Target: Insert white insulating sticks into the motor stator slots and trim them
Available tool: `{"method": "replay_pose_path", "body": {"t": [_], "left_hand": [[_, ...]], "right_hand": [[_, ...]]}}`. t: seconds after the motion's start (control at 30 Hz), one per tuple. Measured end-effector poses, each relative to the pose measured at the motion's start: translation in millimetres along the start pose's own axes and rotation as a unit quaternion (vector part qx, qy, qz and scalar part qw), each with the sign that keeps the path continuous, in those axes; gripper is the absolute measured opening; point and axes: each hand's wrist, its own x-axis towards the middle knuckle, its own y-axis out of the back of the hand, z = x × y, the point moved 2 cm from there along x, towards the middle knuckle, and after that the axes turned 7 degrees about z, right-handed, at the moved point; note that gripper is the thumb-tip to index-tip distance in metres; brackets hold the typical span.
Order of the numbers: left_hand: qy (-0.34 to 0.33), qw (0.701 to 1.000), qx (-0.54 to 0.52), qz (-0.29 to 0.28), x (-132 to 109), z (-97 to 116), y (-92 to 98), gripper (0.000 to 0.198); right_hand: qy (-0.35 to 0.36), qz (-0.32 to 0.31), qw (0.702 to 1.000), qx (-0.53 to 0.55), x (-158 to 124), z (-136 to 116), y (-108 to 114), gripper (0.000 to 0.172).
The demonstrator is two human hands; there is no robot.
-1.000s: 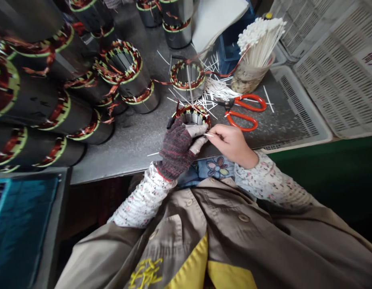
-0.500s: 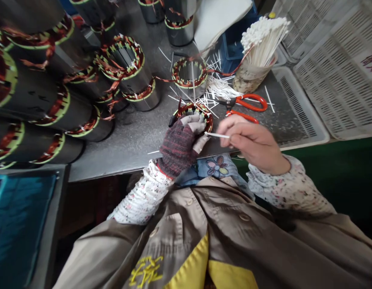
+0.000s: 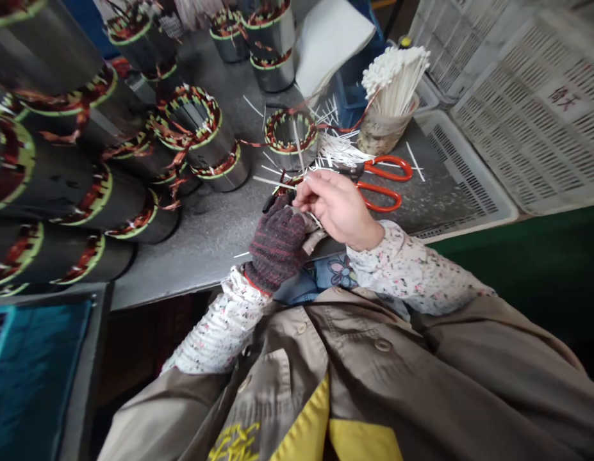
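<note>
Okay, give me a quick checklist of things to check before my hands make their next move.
1. Left hand at the near wire coil: ok, the gloved hand is against it.
2. Coil's inside in view: not ok, your right hand covers most of it.
3. Firm pinch on the white stick: cannot tell; it reaches your right fingertips, but the grip is hidden.
4. Scissors out of your hands: ok, lying to the right.
5. Work surface tidy: not ok, loose sticks lie scattered beyond the scissors.
</note>
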Motion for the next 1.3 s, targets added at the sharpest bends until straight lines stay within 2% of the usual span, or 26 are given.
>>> {"method": "replay_pose_path", "body": {"t": [0.07, 0.1, 0.13, 0.17, 0.23, 0.3, 0.33, 0.37, 0.43, 0.53, 0.63, 0.8, 0.9, 0.97, 1.0, 1.07, 1.17, 1.23, 1.3], "left_hand": [[0.014, 1.0, -0.025, 0.007, -1.0, -2.7, 6.1, 0.023], [0.021, 0.999, -0.035, 0.009, -1.5, -3.2, 8.6, 0.021], [0.026, 0.999, -0.035, 0.011, -1.8, -3.0, 10.1, 0.021], [0.025, 0.999, -0.022, 0.01, -1.8, -2.4, 10.6, 0.026], [0.008, 0.999, 0.037, -0.003, -0.8, -0.6, 8.0, 0.04], [-0.018, 0.994, 0.101, -0.028, 0.9, 0.1, 2.5, 0.045], [-0.025, 0.991, 0.124, -0.039, 1.6, -0.5, 0.0, 0.045], [-0.028, 0.989, 0.138, -0.048, 2.1, -1.5, -1.8, 0.045], [-0.035, 0.986, 0.15, -0.058, 2.2, -4.9, -2.3, 0.047], [-0.068, 0.985, 0.147, -0.066, -0.1, -11.6, 4.7, 0.05], [-0.098, 0.984, 0.125, -0.076, -3.4, -18.3, 15.8, 0.052], [-0.107, 0.981, 0.126, -0.102, -4.7, -21.6, 26.6, 0.049], [-0.108, 0.981, 0.121, -0.108, -4.8, -20.6, 27.5, 0.049], [-0.112, 0.982, 0.117, -0.102, -5.4, -20.6, 27.5, 0.048], [-0.114, 0.982, 0.115, -0.097, -5.7, -20.8, 27.6, 0.047], [-0.119, 0.982, 0.112, -0.09, -6.1, -21.1, 27.9, 0.047], [-0.112, 0.982, 0.115, -0.094, -5.8, -21.2, 28.2, 0.048], [-0.105, 0.984, 0.115, -0.091, -5.3, -21.0, 28.4, 0.049], [-0.103, 0.984, 0.117, -0.09, -5.2, -20.7, 28.3, 0.05]], "right_hand": [[0.061, 0.023, 0.994, -0.09, -0.3, 2.0, 21.8, 0.05], [0.096, 0.04, 0.981, -0.162, -1.3, 2.8, 40.9, 0.044], [0.119, 0.03, 0.958, -0.259, -1.1, 5.2, 62.1, 0.036], [0.122, -0.004, 0.923, -0.364, 1.2, 10.1, 83.5, 0.029], [0.088, -0.09, 0.827, -0.547, 11.2, 25.4, 120.8, 0.023], [0.056, -0.153, 0.735, -0.658, 22.9, 40.1, 142.6, 0.042], [0.047, -0.172, 0.701, -0.691, 27.5, 45.0, 147.2, 0.052], [0.039, -0.183, 0.677, -0.712, 30.8, 47.9, 148.6, 0.061], [0.018, -0.196, 0.652, -0.732, 33.3, 49.2, 146.9, 0.071], [-0.012, -0.201, 0.648, -0.734, 30.9, 47.1, 146.5, 0.076], [0.015, -0.193, 0.655, -0.73, 27.8, 47.1, 152.1, 0.078], [0.0, -0.164, 0.671, -0.723, 20.7, 40.4, 153.6, 0.078], [0.038, -0.146, 0.716, -0.682, 12.7, 23.9, 133.4, 0.068], [0.084, -0.142, 0.755, -0.634, 9.2, 13.8, 110.8, 0.061], [0.108, -0.141, 0.765, -0.618, 8.8, 10.5, 98.3, 0.059], [0.151, -0.144, 0.756, -0.62, 10.9, 7.9, 74.8, 0.057], [0.162, -0.175, 0.718, -0.654, 16.8, 10.9, 55.6, 0.052], [0.144, -0.186, 0.717, -0.656, 18.4, 12.0, 58.2, 0.046], [0.146, -0.19, 0.733, -0.637, 16.7, 9.4, 68.3, 0.043]]}}
